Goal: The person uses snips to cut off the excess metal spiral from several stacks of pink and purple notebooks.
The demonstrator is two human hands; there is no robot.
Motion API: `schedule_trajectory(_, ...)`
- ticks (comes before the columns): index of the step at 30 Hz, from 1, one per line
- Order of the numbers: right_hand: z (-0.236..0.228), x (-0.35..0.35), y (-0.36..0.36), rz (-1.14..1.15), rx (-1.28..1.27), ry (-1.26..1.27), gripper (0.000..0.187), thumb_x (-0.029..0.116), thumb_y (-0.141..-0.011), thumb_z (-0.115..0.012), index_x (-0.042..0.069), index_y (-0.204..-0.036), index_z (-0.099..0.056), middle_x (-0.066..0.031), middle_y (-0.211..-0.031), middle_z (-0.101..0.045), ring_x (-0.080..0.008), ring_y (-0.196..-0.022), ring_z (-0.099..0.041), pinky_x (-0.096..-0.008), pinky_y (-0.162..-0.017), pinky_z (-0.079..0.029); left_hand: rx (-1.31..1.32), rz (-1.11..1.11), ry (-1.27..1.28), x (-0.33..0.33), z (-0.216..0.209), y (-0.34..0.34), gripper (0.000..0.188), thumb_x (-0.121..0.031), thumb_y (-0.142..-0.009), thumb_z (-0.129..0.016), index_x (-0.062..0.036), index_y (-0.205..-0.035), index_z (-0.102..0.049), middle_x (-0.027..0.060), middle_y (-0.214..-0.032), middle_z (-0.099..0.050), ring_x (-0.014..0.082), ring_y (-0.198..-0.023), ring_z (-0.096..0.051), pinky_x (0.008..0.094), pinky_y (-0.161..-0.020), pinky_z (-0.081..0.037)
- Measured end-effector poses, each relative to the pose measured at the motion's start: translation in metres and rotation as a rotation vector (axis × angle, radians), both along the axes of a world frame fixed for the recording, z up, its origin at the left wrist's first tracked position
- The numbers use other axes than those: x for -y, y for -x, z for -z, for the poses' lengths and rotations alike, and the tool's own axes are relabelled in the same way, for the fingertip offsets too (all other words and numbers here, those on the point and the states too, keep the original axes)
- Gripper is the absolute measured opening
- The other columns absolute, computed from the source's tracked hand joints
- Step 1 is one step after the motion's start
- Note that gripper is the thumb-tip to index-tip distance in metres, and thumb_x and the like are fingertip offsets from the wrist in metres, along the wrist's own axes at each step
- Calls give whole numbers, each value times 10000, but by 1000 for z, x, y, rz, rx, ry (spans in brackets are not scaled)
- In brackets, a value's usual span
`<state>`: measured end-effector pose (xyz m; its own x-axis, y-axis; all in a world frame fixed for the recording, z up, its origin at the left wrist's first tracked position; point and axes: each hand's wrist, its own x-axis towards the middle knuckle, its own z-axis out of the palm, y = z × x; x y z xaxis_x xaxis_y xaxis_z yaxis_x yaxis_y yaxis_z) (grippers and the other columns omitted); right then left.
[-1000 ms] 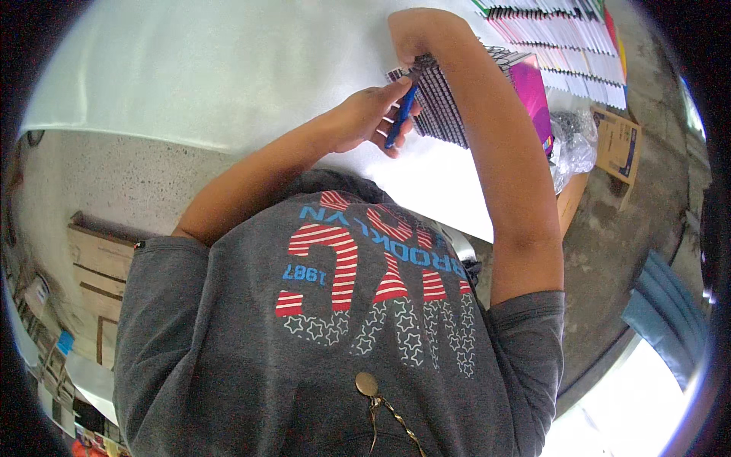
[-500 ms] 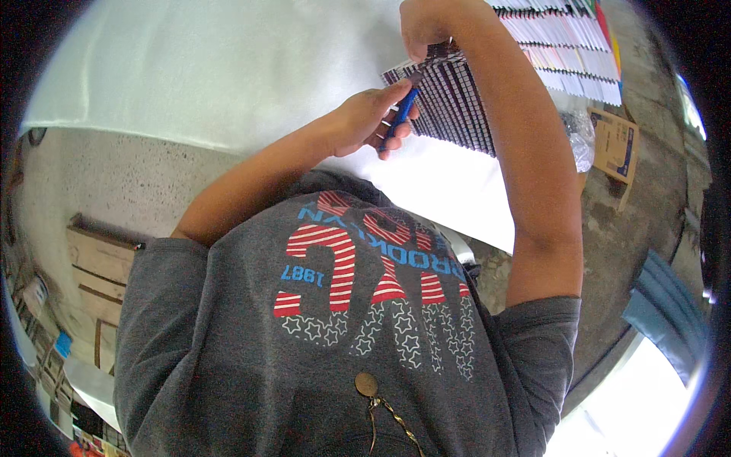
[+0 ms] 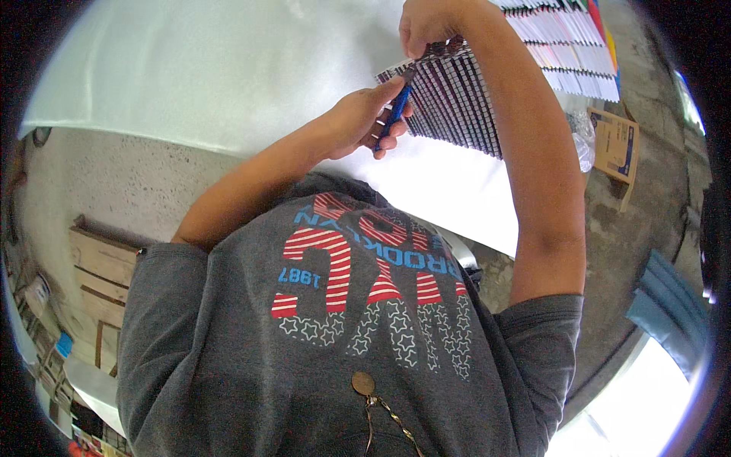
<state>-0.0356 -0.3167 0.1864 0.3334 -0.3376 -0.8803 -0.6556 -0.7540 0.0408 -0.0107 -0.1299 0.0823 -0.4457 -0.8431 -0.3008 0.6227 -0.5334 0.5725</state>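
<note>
My left hand (image 3: 364, 122) is closed around blue-handled pliers (image 3: 394, 114). Their dark jaws point up at the near-left corner of a stack of coil-bound notebooks (image 3: 457, 107), whose dark coils show in rows along the side facing me. Just beyond the plier tips, my right hand (image 3: 428, 27) bends down with its fingers pinched at the stack's upper corner. What those fingers hold, if anything, is too small to make out. My right forearm covers the right end of the stack.
Under the stack spreads a white-covered table (image 3: 228, 84). More bound notebooks (image 3: 571, 46) are piled at the far right. Beside the table's right edge are a clear plastic bag (image 3: 583, 141) and a cardboard box (image 3: 614, 145). A wooden pallet (image 3: 99, 263) lies on the floor at left.
My left hand and the pliers have shifted slightly left and up, bringing the jaws closer to my right fingertips. The right hand has barely moved.
</note>
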Motion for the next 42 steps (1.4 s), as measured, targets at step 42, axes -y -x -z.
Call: schedule_trajectory(42, -12, -4, 3, -184, 131, -82, 353, 75, -646, -672, 58, -999, -686, -113, -931, -681, -244, -796, -623, -358, -676, -492, 117, -37, 32, 8, -35, 10, 629, -555, -944, -236, -28, -1159, -504, 180, -983, -603, 332, -1005, -600, 442, -800, -511)
